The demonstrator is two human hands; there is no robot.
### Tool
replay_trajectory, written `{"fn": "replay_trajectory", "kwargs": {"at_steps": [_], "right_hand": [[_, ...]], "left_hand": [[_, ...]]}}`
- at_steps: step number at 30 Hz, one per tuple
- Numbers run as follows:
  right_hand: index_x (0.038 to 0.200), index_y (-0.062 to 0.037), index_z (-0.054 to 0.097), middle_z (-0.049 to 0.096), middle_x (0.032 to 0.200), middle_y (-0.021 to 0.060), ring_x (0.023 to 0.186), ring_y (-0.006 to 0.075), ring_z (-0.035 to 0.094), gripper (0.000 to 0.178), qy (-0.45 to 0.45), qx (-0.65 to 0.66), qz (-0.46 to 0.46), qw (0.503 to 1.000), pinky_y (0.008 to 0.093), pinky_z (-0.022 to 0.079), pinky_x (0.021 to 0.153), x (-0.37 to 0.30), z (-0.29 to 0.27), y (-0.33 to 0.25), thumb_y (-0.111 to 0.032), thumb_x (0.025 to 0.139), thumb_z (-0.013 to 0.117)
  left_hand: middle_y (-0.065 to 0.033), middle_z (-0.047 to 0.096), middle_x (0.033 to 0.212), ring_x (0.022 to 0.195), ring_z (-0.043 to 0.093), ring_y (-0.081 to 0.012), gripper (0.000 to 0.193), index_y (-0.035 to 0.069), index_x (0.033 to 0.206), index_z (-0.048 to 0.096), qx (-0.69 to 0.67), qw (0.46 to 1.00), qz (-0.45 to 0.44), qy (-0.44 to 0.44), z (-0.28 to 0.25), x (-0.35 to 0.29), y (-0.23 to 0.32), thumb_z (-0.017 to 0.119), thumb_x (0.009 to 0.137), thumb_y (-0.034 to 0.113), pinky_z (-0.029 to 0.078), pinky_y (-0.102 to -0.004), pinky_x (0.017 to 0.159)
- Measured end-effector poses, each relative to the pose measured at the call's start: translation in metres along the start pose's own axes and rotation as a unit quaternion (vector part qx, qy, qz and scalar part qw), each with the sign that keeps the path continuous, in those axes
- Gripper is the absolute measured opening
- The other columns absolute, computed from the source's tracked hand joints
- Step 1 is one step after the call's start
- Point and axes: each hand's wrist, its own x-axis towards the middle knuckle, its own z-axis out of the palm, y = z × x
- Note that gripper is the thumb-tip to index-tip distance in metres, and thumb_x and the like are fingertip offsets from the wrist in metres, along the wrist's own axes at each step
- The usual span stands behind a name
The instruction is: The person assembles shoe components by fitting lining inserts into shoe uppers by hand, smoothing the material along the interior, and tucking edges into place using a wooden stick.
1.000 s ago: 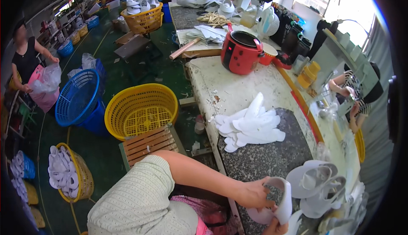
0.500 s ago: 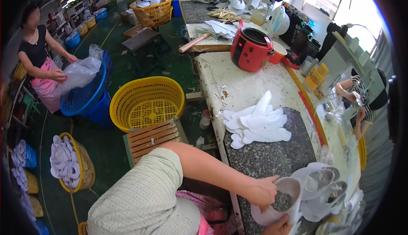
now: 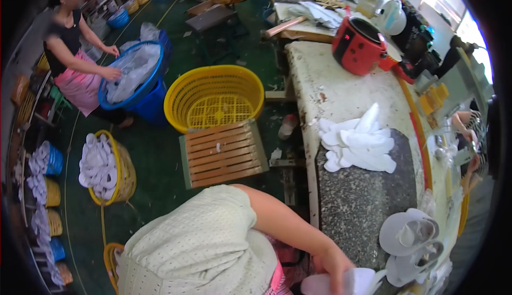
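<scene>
Near end of the dark stone slab (image 3: 362, 204): a white shoe piece (image 3: 360, 280) is gripped by the left hand (image 3: 335, 265), fingers closed over it (blurred; exact finger placing cannot be made out). The right hand is out of view, so its grip cannot be told. At the slab's right edge, toward the near end, more white shoe parts (image 3: 405, 239) are bunched. On its far end a loose heap of white insoles (image 3: 357, 143) is fanned out. Beyond the slab, on the same pale bench (image 3: 312, 87), a red cooker (image 3: 358, 49) is stood. Left of the slab, a slatted stool (image 3: 224, 153) is placed just beside a yellow basket (image 3: 213, 76). Farther left of it, clear plastic (image 3: 133, 73) is being handled over a blue basket (image 3: 103, 93) by a co-worker (image 3: 80, 76) (pink apron, dark top).
</scene>
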Motion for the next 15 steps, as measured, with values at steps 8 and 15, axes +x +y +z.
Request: {"fn": "replay_trajectory", "kwargs": {"at_steps": [8,15], "right_hand": [[0.107,0.0024,0.055,0.061,0.098,0.019,0.075,0.029,0.059,0.046,-0.04,-0.005,0.018,0.999,0.0394,0.048,0.065,-0.005,0.024,-0.006,-0.04,0.089,0.056],[0.127,0.0068,0.043,0.055,0.11,0.0164,0.094,0.0225,0.057,0.067,-0.121,0.204,0.246,0.94,0.0346,0.046,0.081,-0.028,0.003,-0.022,-0.044,0.085,0.054]], "left_hand": [[-0.0201,0.055,0.095,0.055,0.063,-0.0267,0.029,-0.001,0.097,0.059,0.712,0.538,0.213,0.397,-0.064,0.024,0.017,0.059,0.071,0.011,0.053,-0.0335,0.047],[-0.0176,0.058,0.103,0.047,0.052,-0.0148,0.034,0.0,0.104,0.059,0.739,0.443,0.394,0.32,-0.008,0.056,0.028,0.057,0.072,0.01,0.045,-0.0267,0.042]]}}
